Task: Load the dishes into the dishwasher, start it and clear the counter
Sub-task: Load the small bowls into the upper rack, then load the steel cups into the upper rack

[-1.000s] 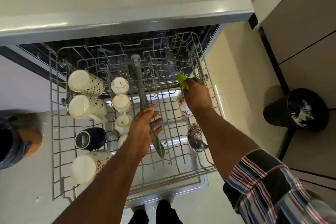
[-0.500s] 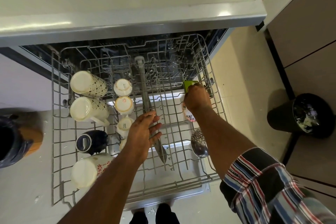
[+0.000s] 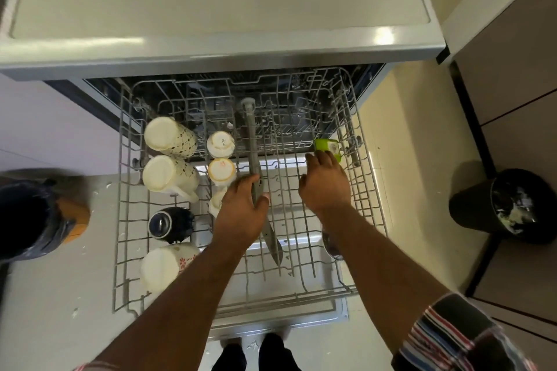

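Likely light, rigid plastic, the green cup (image 3: 327, 146) sits just beyond the right hand (image 3: 325, 182), whose relaxed fingers touch its rim, best gripped there; the left hand (image 3: 241, 211) lies loosely on the rack (image 3: 366, 190).

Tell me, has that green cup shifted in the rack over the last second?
Yes. The green cup was lifted in the right hand; now it sits lower, against the rack's right wall, the hand behind it.

Green cup (image 3: 327, 146) on its side at wire rack's (image 3: 120, 220) right rear.
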### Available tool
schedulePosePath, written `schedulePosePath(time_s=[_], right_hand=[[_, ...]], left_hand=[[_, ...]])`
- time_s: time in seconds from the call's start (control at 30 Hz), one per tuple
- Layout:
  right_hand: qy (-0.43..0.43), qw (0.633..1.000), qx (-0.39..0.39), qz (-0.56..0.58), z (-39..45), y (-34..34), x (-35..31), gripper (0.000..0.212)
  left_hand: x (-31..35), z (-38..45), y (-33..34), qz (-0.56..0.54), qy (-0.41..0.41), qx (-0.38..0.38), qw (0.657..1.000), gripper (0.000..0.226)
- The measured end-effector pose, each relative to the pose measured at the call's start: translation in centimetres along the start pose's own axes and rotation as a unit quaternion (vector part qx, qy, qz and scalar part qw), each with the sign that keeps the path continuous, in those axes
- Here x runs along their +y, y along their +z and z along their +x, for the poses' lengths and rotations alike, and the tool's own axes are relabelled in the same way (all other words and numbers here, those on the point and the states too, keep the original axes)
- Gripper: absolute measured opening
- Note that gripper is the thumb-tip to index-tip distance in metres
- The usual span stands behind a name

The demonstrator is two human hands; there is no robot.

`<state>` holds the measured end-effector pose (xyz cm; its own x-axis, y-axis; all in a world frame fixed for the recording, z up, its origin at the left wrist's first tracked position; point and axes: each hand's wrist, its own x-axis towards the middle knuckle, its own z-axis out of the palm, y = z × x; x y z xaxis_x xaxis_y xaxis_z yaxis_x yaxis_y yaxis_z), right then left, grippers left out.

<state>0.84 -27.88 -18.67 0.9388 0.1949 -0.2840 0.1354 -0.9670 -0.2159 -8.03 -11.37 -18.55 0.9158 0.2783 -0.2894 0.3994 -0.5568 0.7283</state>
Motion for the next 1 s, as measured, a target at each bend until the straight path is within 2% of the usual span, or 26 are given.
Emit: schedulePosePath(time_s=[0.1, 0.23, 0.47, 0.73, 1.0], right_hand=[[-0.025, 0.999, -0.027, -0.021, -2.4, -0.5, -1.8, 0.069], [-0.059, 0.997, -0.035, -0.022, -5.2, -1.7, -4.6, 0.072], [-0.127, 0.991, -0.026, -0.038, -10.0, -4.4, -11.2, 0.077], [-0.215, 0.976, 0.003, -0.044, -14.6, -5.1, -21.7, 0.076], [-0.286, 0.955, 0.006, -0.073, -20.3, -0.7, -39.0, 0.071]], left_hand=[[-0.6, -0.9, -1.0, 0.160, 0.046, -0.029, 0.986, 0.069], [-0.3, -2.6, -2.9, 0.246, 0.043, -0.055, 0.967, 0.079], [-0.3, -7.0, -8.9, 0.292, 0.030, -0.015, 0.956, 0.078], [-3.9, -11.9, -18.8, 0.261, -0.006, 0.045, 0.964, 0.078], [-15.6, -17.8, -31.6, 0.253, -0.071, 0.098, 0.960, 0.078]])
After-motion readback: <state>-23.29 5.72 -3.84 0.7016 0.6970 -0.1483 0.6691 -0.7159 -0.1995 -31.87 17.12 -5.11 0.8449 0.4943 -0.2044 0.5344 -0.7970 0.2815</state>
